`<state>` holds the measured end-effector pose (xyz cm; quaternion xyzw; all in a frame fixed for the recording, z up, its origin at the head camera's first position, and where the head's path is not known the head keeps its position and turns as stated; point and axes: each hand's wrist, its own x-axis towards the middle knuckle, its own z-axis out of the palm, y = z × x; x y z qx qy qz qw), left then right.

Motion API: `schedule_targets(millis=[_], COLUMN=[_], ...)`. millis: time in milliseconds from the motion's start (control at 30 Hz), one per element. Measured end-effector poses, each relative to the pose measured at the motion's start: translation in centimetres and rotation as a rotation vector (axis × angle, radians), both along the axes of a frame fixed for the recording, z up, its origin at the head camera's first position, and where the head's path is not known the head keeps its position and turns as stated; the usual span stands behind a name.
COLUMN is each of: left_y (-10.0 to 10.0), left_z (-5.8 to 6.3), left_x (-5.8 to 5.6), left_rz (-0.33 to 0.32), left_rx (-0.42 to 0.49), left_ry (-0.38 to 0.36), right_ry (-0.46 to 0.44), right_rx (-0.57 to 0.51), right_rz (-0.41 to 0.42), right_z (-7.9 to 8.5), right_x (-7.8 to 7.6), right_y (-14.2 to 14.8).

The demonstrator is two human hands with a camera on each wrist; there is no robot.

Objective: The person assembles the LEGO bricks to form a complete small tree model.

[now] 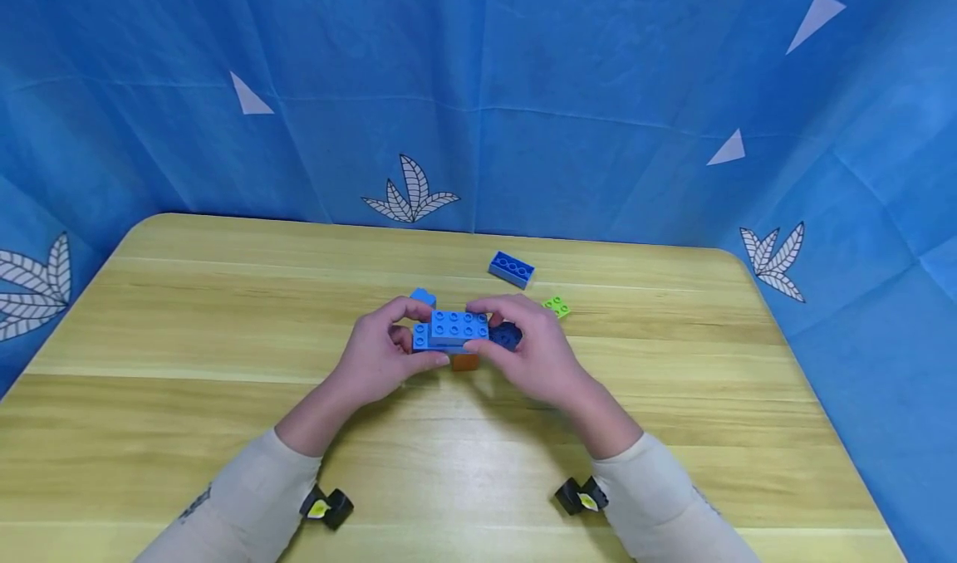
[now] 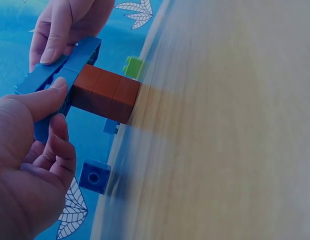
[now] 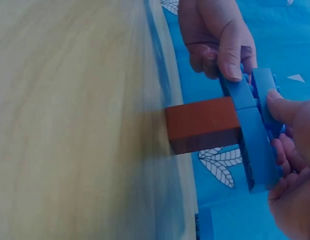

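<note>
A reddish-brown stack of bricks (image 2: 106,94) stands on the table, with two blue bricks (image 3: 257,150) lying end to end across its top. Over their seam sits an upper blue brick (image 1: 459,327), studs facing up. My left hand (image 1: 381,349) pinches the left end of the lower blue layer, thumb on the near side and fingers behind. At the other end, my right hand (image 1: 534,343) grips the upper blue brick between thumb and fingers. A dark blue piece (image 1: 506,335) shows between the right thumb and fingers, partly hidden.
Behind the hands, a dark blue brick (image 1: 512,269) lies on its side. A light blue brick (image 1: 423,297) is beyond the left hand, and a lime green brick (image 1: 557,306) beyond the right. A blue patterned curtain (image 1: 478,131) hangs behind the wooden table (image 1: 224,297).
</note>
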<state>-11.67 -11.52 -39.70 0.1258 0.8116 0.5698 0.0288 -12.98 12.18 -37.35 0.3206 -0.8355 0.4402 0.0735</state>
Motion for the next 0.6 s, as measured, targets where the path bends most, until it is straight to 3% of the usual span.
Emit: schedule_targets(millis=[267, 400, 600], left_y=[-0.28, -0.17, 0.28], left_z=[-0.16, 0.03, 0.39], left_x=[0.01, 0.06, -0.09], left_rz=[-0.059, -0.067, -0.032], left_rx=[0.056, 0.113, 0.126], left_ry=[0.071, 0.018, -0.083], right_ry=[0.018, 0.038, 0.067], right_rx=[-0.097, -0.116, -0.098], right_rz=[0.047, 0.045, 0.033], right_z=[-0.69, -0.58, -0.99], right_x=[-0.24, -0.13, -0.37], right_y=[-0.09, -0.27, -0.29])
